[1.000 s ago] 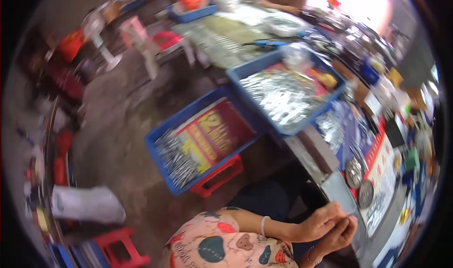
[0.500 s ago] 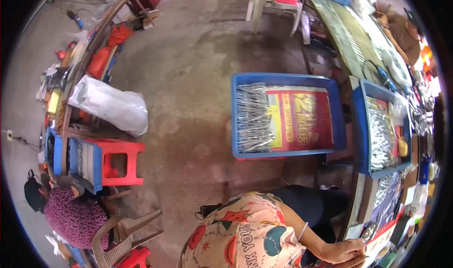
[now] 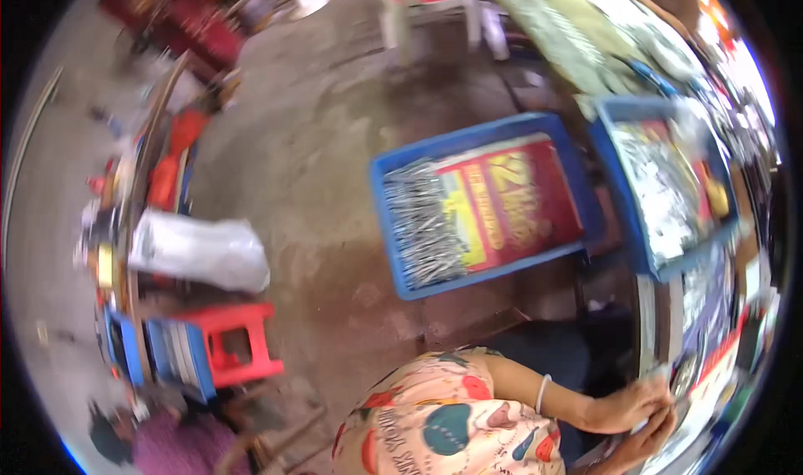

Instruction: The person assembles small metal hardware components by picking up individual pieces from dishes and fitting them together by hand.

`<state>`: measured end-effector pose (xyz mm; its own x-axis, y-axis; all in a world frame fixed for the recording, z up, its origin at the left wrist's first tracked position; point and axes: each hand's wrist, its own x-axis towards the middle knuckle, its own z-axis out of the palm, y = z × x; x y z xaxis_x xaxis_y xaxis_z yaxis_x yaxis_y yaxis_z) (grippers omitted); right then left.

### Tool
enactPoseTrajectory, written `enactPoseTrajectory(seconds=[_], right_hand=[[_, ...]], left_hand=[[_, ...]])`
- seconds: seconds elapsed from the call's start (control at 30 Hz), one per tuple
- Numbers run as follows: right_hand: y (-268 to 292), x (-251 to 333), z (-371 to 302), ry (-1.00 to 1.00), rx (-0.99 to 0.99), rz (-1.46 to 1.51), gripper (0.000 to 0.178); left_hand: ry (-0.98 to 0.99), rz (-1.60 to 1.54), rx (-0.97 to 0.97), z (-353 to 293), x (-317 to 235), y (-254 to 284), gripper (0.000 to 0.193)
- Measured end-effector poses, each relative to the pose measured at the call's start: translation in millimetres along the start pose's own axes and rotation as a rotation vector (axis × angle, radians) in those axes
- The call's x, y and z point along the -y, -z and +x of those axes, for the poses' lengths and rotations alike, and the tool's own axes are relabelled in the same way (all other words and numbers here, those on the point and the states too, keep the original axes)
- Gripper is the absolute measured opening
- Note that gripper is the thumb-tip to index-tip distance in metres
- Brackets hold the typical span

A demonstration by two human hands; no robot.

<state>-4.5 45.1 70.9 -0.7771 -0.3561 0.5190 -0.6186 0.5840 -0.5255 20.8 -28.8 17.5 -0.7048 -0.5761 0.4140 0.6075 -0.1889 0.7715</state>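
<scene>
The floor is grey and brown, with a blue tray of thin metal sticks near the middle. Low on the right, the left arm stretches sideways with a white band on it. The left hand and right hand sit close together, fingers bent; I cannot tell if they pinch anything. Just past them is a red and white sheet.

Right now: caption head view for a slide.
Left hand and right hand close together, a blue tray of metal pieces nearby.
</scene>
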Motion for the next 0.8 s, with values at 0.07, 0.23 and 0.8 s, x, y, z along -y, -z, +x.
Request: enactPoseTrajectory(seconds=[0.07,0.23,0.8], right_hand=[[8.2,-23.0,-15.3,-0.137,0.007,0.017,0.020],[20.7,-24.7,-7.7,-0.258,0.139,0.099,0.008],[51.9,-97.3,-23.0,-0.537,0.038,0.516,0.012]], left_hand=[[0.015,0.118,0.040,1.5,-6.0,4.8,0.013],[0.101,0.188,0.212,9.6,-2.2,6.9,0.033],[1.056,-0.385,0.199,8.7,18.4,-34.9,0.021]])
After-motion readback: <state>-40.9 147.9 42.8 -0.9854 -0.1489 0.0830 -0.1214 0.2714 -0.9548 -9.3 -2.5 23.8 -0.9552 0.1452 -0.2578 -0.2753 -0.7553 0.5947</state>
